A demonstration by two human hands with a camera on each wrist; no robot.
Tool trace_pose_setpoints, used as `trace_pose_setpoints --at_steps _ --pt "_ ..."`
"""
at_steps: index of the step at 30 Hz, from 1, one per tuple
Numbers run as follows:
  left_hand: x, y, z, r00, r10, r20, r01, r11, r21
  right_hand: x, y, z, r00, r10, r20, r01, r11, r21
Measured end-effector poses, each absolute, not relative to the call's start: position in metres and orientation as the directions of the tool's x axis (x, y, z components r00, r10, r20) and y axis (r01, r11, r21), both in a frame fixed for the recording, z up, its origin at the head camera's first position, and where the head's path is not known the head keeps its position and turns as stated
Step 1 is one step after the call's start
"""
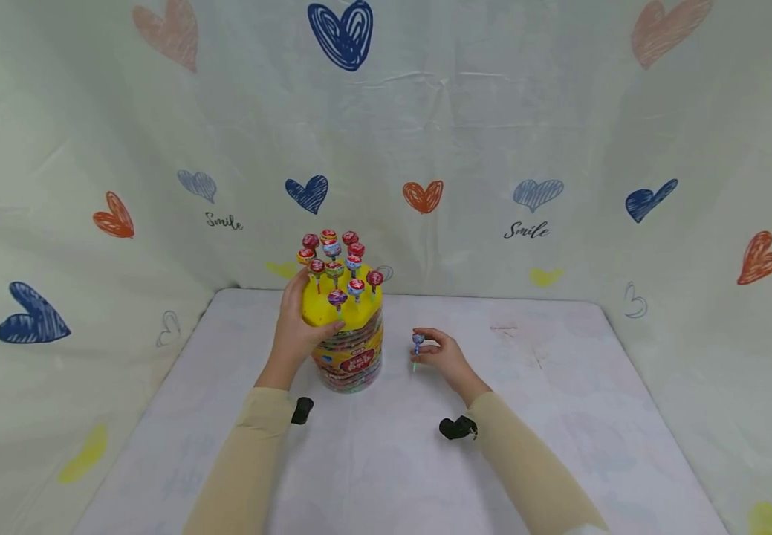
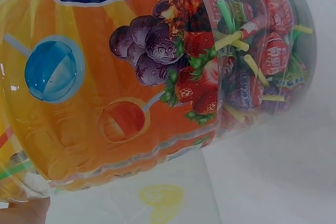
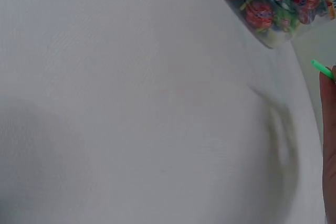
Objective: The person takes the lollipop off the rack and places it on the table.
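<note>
A tall clear jar [image 1: 348, 380] with a yellow lid [image 1: 319, 308] stands upright on the table, packed with wrapped lollipops [image 2: 278, 56]. Several more lollipops [image 1: 356, 287] stick up out of the lid, sticks down. My left hand [image 1: 292, 327] grips the jar near its top from the left, thumb across the front below the lid's edge. To the right of the jar, my right hand [image 1: 444, 359] pinches a single lollipop [image 1: 417, 339] with a blue wrapper, head up. Its green stick [image 3: 321, 68] shows past the fingers in the right wrist view.
The white table [image 1: 546, 416] runs back to a pale curtain [image 1: 479, 245] printed with hearts and the word Smile. A dark wrist camera [image 1: 458, 428] sits by the right wrist, another dark piece [image 1: 302, 410] by the left.
</note>
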State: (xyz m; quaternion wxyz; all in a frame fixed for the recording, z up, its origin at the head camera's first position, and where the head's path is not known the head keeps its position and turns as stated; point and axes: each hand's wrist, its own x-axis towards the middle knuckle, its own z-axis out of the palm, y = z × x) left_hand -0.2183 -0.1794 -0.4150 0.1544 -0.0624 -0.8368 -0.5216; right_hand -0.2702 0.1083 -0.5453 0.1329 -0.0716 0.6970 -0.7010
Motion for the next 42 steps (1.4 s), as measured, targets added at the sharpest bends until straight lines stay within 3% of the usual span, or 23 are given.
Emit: trace_pose_setpoints --at_steps 8,42 --pt "-0.217 -0.18 -0.414 -0.942 -0.059 0.33 0.271 0.444 0.854 -0.272 0.104 -0.562 -0.955 -0.29 -0.065 0.031 0.123 -0.992" --pt "-0.218 -0.178 -0.417 -0.938 -0.068 0.34 0.277 0.442 0.853 -0.27 0.103 -0.578 -0.965 -0.259 -0.031 -0.039 0.26 -0.965"
